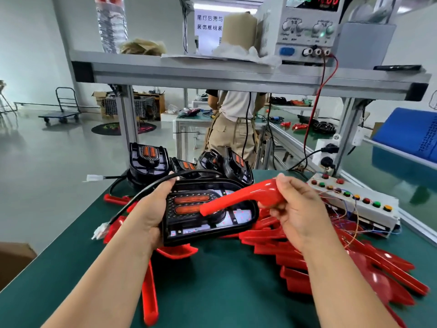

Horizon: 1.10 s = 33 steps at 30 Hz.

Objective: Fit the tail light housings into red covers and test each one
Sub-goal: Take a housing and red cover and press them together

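Note:
My left hand [151, 209] grips the left side of a black tail light housing [189, 223] with two orange lenses, held above the green table. Its black cable [142, 197] loops over my left hand and ends in a white connector [100, 230]. My right hand [298, 207] grips the curved end of a red cover [243, 195], which lies slanted across the front of the housing. Several red covers [307, 259] lie piled under and right of my right hand. More black housings [147, 162] stand at the table's far edge.
A white test box with coloured buttons [359, 204] and loose wires sits at the right. A power supply [305, 27] stands on the upper shelf [212, 72], with red and black leads hanging down. A person [236, 119] stands behind the bench. A cardboard box [14, 259] sits at the left.

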Motion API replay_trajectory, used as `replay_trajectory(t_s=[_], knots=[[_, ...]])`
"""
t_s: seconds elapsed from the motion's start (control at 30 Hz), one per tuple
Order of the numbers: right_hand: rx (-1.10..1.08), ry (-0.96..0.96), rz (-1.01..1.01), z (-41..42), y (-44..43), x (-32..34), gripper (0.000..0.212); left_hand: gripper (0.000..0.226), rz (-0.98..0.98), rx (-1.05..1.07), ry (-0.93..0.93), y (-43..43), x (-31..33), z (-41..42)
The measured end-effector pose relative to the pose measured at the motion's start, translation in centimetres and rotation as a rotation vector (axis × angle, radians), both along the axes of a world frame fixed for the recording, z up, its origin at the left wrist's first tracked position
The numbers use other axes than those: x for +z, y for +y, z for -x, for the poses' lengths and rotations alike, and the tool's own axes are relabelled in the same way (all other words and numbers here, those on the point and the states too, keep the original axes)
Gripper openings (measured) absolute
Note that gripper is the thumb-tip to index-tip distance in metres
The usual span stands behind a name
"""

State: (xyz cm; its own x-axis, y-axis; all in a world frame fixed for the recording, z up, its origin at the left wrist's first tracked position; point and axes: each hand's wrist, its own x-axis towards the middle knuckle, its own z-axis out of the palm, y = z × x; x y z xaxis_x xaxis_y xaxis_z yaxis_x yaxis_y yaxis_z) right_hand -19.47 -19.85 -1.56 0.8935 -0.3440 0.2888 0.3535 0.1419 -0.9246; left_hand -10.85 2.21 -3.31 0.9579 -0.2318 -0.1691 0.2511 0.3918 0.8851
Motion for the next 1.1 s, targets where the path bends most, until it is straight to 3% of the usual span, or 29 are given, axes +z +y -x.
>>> replay_trajectory(t_s=[0.23, 0.33, 0.43, 0.6, 0.8, 0.97, 1.1], knots=[[0.04, 0.093, 0.064, -0.4, 1.1, -0.9, 0.029, 0.058, 0.006, 0.04, -0.013, -0.1, -0.2, 0.4], [0.04, 0.071, -0.053, -0.5, 0.8, -0.8, 0.028, 0.058, -0.022, 0.066, -0.023, 0.1, -0.3, 0.5], [-0.002, 0.038, -0.155, -0.6, 0.6, -0.7, 0.027, 0.074, -0.061, 0.011, -0.034, -0.2, -0.3, 1.1], [-0.107, 0.071, -0.046, -1.0, 1.7, -1.2, 0.039, 0.076, -0.094, 0.059, -0.054, -1.4, -0.2, 2.0], [-0.156, 0.187, 0.062, -1.3, 2.4, -2.0, 0.029, 0.079, -0.093, 0.066, -0.039, -1.9, -0.2, 2.7], [-0.176, 0.308, 0.082, -1.6, 2.1, -2.4, 0.026, 0.072, -0.148, 0.053, -0.164, -1.8, -0.1, 2.9], [-0.35, 0.281, 0.311, -1.8, 2.3, -2.8, 0.033, 0.059, -0.151, 0.019, -0.212, -1.8, -0.1, 3.2]])
